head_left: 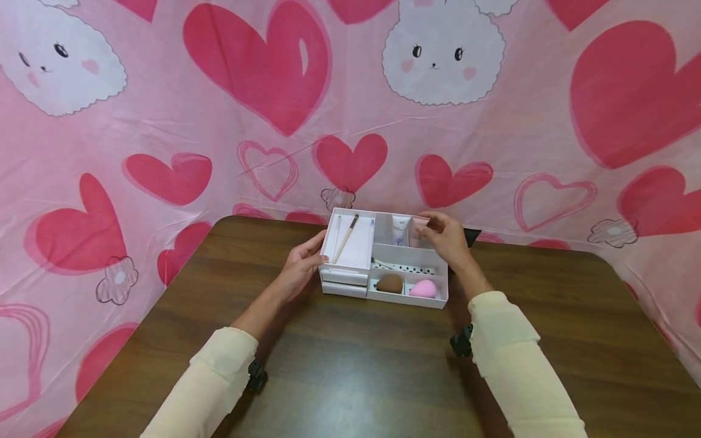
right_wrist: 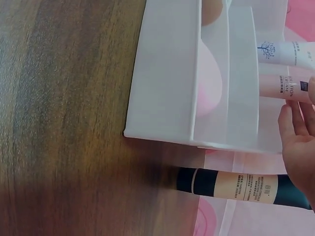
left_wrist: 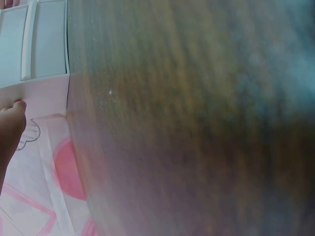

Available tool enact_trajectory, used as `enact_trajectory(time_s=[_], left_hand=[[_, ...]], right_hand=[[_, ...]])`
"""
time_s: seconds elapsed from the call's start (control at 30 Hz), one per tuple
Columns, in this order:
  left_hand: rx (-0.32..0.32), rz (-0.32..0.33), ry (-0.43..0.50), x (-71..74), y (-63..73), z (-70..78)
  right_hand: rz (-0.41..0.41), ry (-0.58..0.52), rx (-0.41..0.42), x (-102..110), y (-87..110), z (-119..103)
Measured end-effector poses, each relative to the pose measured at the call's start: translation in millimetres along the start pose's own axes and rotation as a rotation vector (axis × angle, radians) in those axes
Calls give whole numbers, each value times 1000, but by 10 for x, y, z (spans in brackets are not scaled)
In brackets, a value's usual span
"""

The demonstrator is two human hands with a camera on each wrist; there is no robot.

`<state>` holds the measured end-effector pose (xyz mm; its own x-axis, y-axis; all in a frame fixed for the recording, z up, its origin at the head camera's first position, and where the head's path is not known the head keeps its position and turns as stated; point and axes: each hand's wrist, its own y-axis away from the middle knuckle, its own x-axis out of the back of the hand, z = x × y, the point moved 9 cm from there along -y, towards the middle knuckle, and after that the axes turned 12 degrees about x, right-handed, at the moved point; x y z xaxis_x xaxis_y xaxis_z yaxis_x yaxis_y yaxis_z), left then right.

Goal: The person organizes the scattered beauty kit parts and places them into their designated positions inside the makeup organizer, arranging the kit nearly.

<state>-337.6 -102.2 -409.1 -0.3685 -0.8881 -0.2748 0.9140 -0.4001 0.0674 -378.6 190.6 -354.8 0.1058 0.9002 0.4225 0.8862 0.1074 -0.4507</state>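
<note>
A white makeup organizer (head_left: pixel 408 299) stands near the table's far edge. Along its left side rests my left hand (head_left: pixel 302 266), fingers fairly straight and thumb by the rim; the left wrist view catches just part of that hand (left_wrist: pixel 10 125). Fingertips of my right hand (head_left: pixel 450 238) pinch the upper end of a pink cosmetic tube (head_left: pixel 417 234) in the back right compartment. Beside it stands a white tube (head_left: pixel 400 230). The right wrist view shows the pink tube (right_wrist: pixel 280 87) upright, its lower part hidden behind a divider.
The organizer's left top tray holds a makeup brush (head_left: pixel 346 238) and thin sticks, above two drawers (head_left: pixel 344 288). Front compartments hold a brown sponge (head_left: pixel 390 283) and a pink sponge (head_left: pixel 423 288); a dotted strip (head_left: pixel 408 268) lies behind. A black-and-beige bottle (right_wrist: pixel 246 187) stands right of the organizer.
</note>
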Motion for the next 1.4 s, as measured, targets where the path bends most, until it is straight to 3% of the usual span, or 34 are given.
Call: enact_trajectory(time_s=[0.2,0.37,0.63,0.8,0.9,1.17,1.4], left_hand=[[2,-5,1,0,4,-5],[3,-3,-17,1,7,-4],[-2,-7,-9,3,-7,-6],[0,-6,-18,22,-8,-13],[3,-2,-26,21,-14,-17],[4,1,-19,21,-3,-18],[1,2,-13,19,-3,-13]], right_hand=[[16,3,23,4,-16,-69],[45,21,80,91,-46,-260],[148,58,171,526,10,-492],[225,-38,145,846,106,-303],[225,-101,122,962,160,-137],[88,-164,-13,887,327,297],[89,-210,-13,823,363,367]])
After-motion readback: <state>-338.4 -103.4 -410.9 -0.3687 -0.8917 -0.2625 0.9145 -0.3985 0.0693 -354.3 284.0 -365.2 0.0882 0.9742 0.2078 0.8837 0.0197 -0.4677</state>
